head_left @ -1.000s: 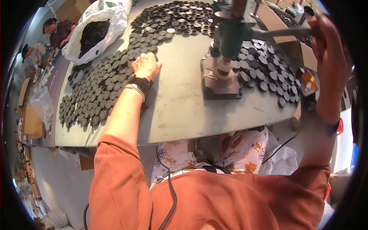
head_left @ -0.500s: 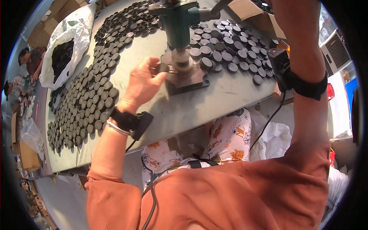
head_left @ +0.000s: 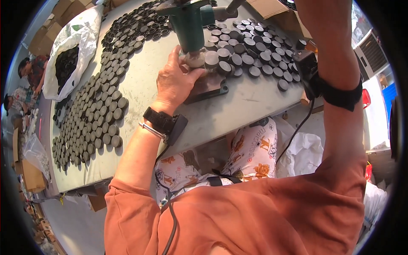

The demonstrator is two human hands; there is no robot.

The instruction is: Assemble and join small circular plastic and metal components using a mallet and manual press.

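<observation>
A green hand press [head_left: 189,32] stands on the table, its dark metal base plate [head_left: 208,88] below. My left hand [head_left: 175,83] is at the press, thumb and fingers curved round the whitish round piece [head_left: 194,59] under the press head. What lies between the fingertips is hidden. My right arm [head_left: 329,42] reaches up and forward past the top edge, so the right hand is out of sight. To the right of the press lie many round black caps [head_left: 255,53], and more greyish caps [head_left: 100,108] spread to the left.
Dark ring-like caps [head_left: 144,19] cover the table's far left part. An open white sack [head_left: 87,46] of black pieces stands beyond the left edge. Cardboard boxes [head_left: 276,12] are at the back right. Two other people [head_left: 32,74] sit at far left.
My left hand has moved right and slightly up, from beside the press with a dark cap in its fingers to the piece under the head. The press head looks lower against the piece.
</observation>
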